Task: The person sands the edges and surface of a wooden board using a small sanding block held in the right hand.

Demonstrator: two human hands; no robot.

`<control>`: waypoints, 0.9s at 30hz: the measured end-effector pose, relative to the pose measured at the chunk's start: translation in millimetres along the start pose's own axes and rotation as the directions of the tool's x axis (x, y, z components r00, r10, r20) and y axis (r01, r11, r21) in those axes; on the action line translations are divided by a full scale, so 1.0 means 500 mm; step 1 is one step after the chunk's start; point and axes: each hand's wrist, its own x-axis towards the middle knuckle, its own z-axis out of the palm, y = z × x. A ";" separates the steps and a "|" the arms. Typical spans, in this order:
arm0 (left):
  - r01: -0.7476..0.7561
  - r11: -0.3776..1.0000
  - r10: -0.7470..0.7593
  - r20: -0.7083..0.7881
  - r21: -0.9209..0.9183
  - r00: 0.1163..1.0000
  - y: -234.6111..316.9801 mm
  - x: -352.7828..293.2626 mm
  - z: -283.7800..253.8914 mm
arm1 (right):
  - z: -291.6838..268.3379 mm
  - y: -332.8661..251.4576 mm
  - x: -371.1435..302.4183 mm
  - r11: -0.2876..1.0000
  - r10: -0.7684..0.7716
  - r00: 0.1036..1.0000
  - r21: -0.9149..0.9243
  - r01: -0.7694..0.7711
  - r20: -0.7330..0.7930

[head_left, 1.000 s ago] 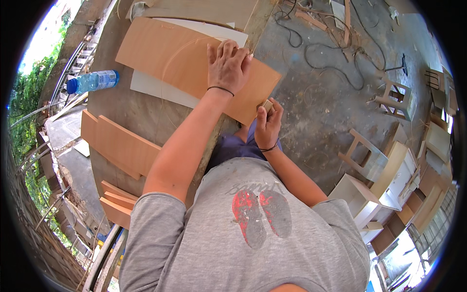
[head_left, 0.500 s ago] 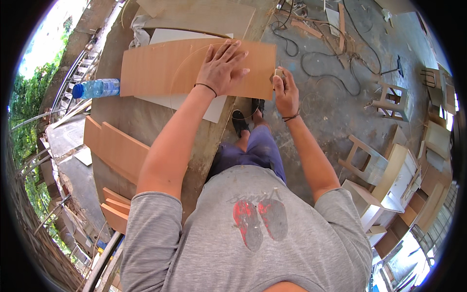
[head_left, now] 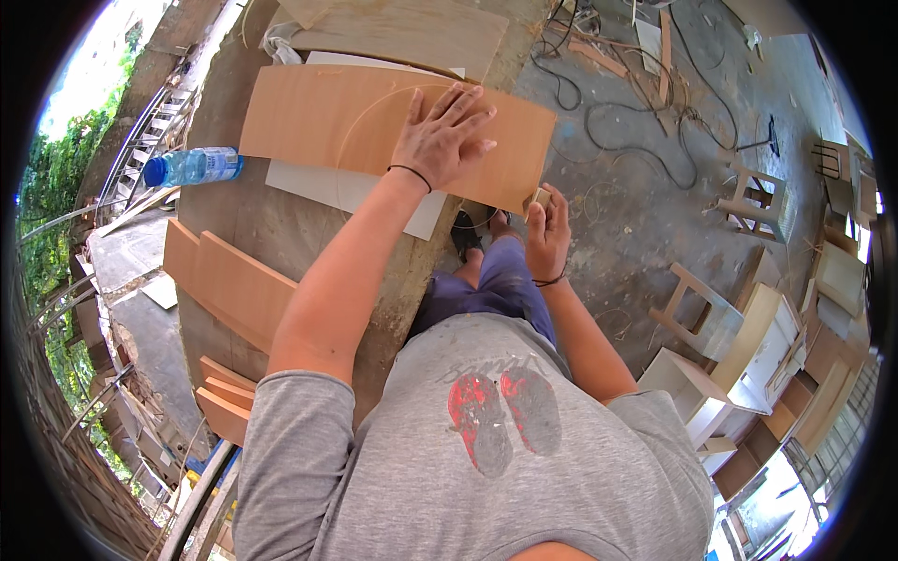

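You are standing in an open-air workshop with a dusty concrete floor (head_left: 645,224), at a rough, stained workbench (head_left: 253,224) that runs away from you on your left.

Your left hand (head_left: 440,136) lies flat and open, fingers spread, pressing down on a long tan wooden board (head_left: 327,122) that rests across the bench. A dark band circles that wrist. A faint curved line runs across the board's face just left of your hand. Your right hand (head_left: 547,234) is curled shut around a small pale block (head_left: 541,196), held against the board's near right corner where it overhangs the bench edge.

Under the board lies a white sheet (head_left: 355,192), showing along its near edge. Beyond the board sits another, larger plywood panel (head_left: 421,33). A clear plastic bottle with a blue cap (head_left: 192,168) lies on its side on the bench, well to the left of the board. Nearer you on the left, several shorter tan boards (head_left: 234,290) are stacked along the bench side.

On the floor to your right, black cables (head_left: 636,131) loop about, a small wooden stool (head_left: 753,201) stands farther off, and pale unfinished cabinet pieces (head_left: 739,365) cluster at the right edge.
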 end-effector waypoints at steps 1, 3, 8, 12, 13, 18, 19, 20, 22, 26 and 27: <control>0.002 1.000 -0.002 0.006 -0.017 1.000 0.002 -0.002 0.001 | -0.001 -0.002 -0.004 1.000 -0.003 1.000 0.001 0.003 0.000; -0.007 1.000 0.007 0.001 -0.021 1.000 0.004 0.001 0.001 | 0.004 -0.009 0.002 0.999 -0.029 0.999 -0.019 0.028 -0.027; 0.262 0.964 -0.260 -0.047 0.048 0.965 0.022 0.024 0.042 | -0.029 0.003 0.135 0.975 -0.198 0.980 -0.109 0.196 -0.001; 0.297 0.945 -0.289 -0.076 0.136 0.954 0.048 0.050 0.055 | -0.079 0.022 0.247 0.981 -0.143 0.977 -0.109 0.161 0.158; 0.193 0.975 -0.197 0.029 0.111 0.980 0.048 0.048 0.028 | -0.091 0.027 0.265 0.981 -0.141 0.980 -0.117 0.158 0.140; -0.029 0.998 0.019 0.153 0.063 0.988 -0.011 0.021 -0.025 | -0.097 0.031 0.277 0.995 -0.050 0.960 -0.072 0.072 0.276; 0.010 0.997 -0.023 0.159 0.083 0.987 -0.006 0.021 -0.026 | -0.092 0.035 0.270 0.995 -0.045 0.960 -0.074 0.068 0.275; 0.051 0.993 -0.068 0.165 0.104 0.984 -0.002 0.020 -0.030 | -0.079 0.037 0.254 0.998 -0.052 0.985 0.028 0.048 0.167; 0.072 0.992 -0.088 0.171 0.101 0.981 0.003 0.019 -0.034 | -0.052 0.043 0.230 0.991 -0.043 0.997 0.131 0.035 0.060; 0.081 0.994 -0.091 0.141 0.074 0.986 0.002 0.020 -0.023 | -0.005 0.035 0.192 0.970 0.005 0.970 0.237 0.054 -0.241; 0.082 0.994 -0.091 0.142 0.070 0.986 0.000 0.020 -0.021 | 0.007 0.028 0.189 0.973 0.005 0.944 0.221 0.072 -0.330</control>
